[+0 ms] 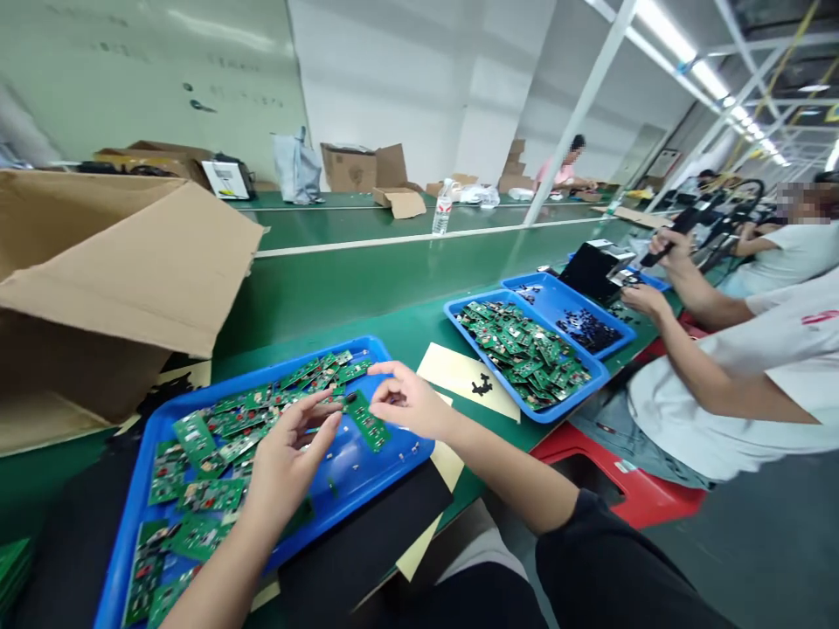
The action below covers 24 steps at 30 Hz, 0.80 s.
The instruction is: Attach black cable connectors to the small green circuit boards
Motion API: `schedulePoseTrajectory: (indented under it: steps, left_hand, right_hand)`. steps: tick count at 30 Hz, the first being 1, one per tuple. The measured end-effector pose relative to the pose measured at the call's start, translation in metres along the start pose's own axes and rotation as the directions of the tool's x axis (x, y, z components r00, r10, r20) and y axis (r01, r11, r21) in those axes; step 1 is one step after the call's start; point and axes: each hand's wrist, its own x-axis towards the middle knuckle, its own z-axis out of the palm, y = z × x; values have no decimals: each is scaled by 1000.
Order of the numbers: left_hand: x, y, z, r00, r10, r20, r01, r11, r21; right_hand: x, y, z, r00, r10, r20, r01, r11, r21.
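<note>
A green circuit board (368,423) with a dark part at its upper end is tilted between my hands, over the blue tray (386,467). My right hand (414,404) is closed at the board's right edge, thumb and a finger pinching there; the exact contact is partly hidden. On the other side, my left hand (292,450) has its thumb and curled fingers apart, fingertips close to the board's upper left end. More circuit boards (210,494) lie heaped in the left and back of this tray, and small loose bits are scattered on its floor.
A second blue tray (557,415) full of boards stands to the right, before another blue tray (547,301) with black parts. Black pieces lie on a yellow sheet (459,376). An open cardboard box (131,253) is at left. A co-worker (708,367) handles a tool at right.
</note>
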Motion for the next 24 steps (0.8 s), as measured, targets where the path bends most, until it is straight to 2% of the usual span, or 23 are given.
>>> schedulePoseTrajectory:
  steps: [2,4,6,8,10,12,14,16,19,21,24]
  left_hand:
    - [2,0,1,999,7,43,-7,1000,11]
    - [2,-2,2,996,22,85,-28,997,67]
    - [2,-3,4,991,52,121,-69,989,133]
    - [1,-5,5,985,99,139,-123,977,176]
    - [0,-7,5,980,136,142,-163,965,203]
    - [1,-9,5,978,149,144,-179,958,222]
    - [3,-10,5,976,166,141,-196,952,234]
    - [5,-11,4,971,193,140,-223,944,243]
    - [6,-13,4,965,210,156,-245,935,258]
    - [6,-13,4,962,219,164,-257,929,267]
    - [5,-13,4,956,239,171,-279,921,271]
  right_hand:
    - [-11,1,-32,971,19,-237,-59,985,-163]
    - [-28,4,-75,901,12,-434,-131,961,-245]
    - [-49,8,-124,799,-4,-601,-218,930,-297]
    - [-69,13,-170,669,-26,-743,-332,884,-329]
    - [-84,20,-208,552,-43,-833,-448,827,-340]
    - [-93,30,-233,490,-33,-871,-542,771,-335]
    - [-95,41,-246,480,-2,-877,-606,722,-333]
    - [-94,49,-250,481,10,-877,-650,675,-349]
    - [-87,50,-248,493,-47,-869,-677,606,-417]
    - [-78,46,-245,553,-97,-827,-646,577,-499]
    - [-56,40,-239,722,-118,-682,-516,564,-645]
